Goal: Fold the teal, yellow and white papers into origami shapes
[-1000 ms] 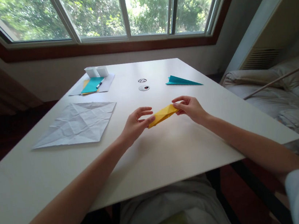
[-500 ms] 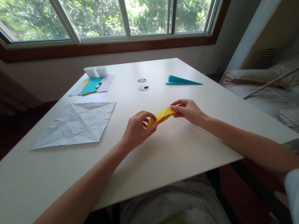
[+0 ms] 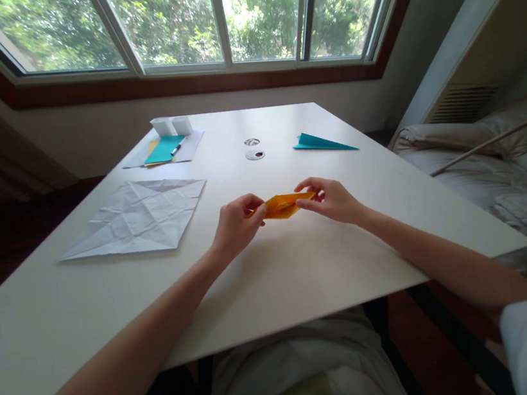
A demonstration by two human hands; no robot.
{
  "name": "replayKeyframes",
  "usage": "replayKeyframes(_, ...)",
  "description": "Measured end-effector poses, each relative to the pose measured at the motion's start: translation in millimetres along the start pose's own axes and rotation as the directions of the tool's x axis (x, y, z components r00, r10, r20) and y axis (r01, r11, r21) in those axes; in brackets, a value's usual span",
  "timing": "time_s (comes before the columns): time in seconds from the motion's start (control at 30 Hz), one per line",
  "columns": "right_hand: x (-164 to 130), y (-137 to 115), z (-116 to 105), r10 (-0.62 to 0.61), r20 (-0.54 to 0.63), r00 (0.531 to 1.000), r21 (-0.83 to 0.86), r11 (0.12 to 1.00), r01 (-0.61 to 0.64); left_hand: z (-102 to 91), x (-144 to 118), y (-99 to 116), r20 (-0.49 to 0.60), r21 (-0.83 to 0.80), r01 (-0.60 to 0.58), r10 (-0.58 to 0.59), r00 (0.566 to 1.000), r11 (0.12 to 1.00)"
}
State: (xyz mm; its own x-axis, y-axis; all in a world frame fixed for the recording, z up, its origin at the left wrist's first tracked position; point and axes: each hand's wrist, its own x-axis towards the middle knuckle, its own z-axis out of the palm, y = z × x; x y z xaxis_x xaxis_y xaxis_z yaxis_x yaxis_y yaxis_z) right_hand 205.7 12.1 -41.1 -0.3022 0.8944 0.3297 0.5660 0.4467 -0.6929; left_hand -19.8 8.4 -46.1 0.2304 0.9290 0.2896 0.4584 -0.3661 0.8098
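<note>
Looks like a home room, likely a bedroom; rumpled bedding (image 3: pixel 507 172) just beside the white table's (image 3: pixel 302 270) right edge; wide wood-trimmed window (image 3: pixel 203 30) onto trees behind its far edge.

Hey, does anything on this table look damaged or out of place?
Only the white paper sheet left of the hands: it lies flat but heavily creased and crumpled. The folded teal paper looks neat and crisp.
</note>
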Motion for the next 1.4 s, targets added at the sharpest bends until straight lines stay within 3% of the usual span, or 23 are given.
replayKeyframes(0.1,2.0,-9.0,-3.7,-0.181,0.01,0.983,-0.272,0.946,0.177,-0.8,-0.4,2.1,0.006,0.018,0.023,-0.023,1.0,1.0)
replayKeyframes(0.2,7.1,-18.9,-4.0,-0.281,0.148,0.948,-0.426,0.847,0.317,-1.7,-0.8,5.7,0.026,0.056,0.048,-0.049,0.998,0.997)
replayKeyframes(0.4,19.5,-37.5,4.7,-0.268,0.441,0.856,-0.516,0.705,0.487,-2.0,-1.4,8.0,0.083,0.098,0.08,-0.088,0.993,0.992)
replayKeyframes(0.57,28.8,-52.1,11.6,-0.11,0.57,0.814,-0.575,0.654,0.491,-0.7,-0.9,2.0,0.154,0.195,0.043,-0.073,0.985,0.98)
replayKeyframes(0.77,32.1,-60.6,18.9,0.032,0.588,0.808,-0.639,0.63,0.441,-1.1,-1.5,-0.9,0.122,0.146,0.005,-0.023,0.992,0.989)
replayKeyframes(1.0,28.3,-64.4,19.5,0.065,0.556,0.829,-0.663,0.637,0.394,-4.5,-2.7,-0.5,0.11,0.229,-0.14,0.117,0.987,0.963)
replayKeyframes(1.4,25.1,-55.1,17.3,0.003,0.549,0.836,-0.587,0.713,0.383,-4.6,-2.2,-3.0,0.184,0.29,-0.147,0.096,0.978,0.946)
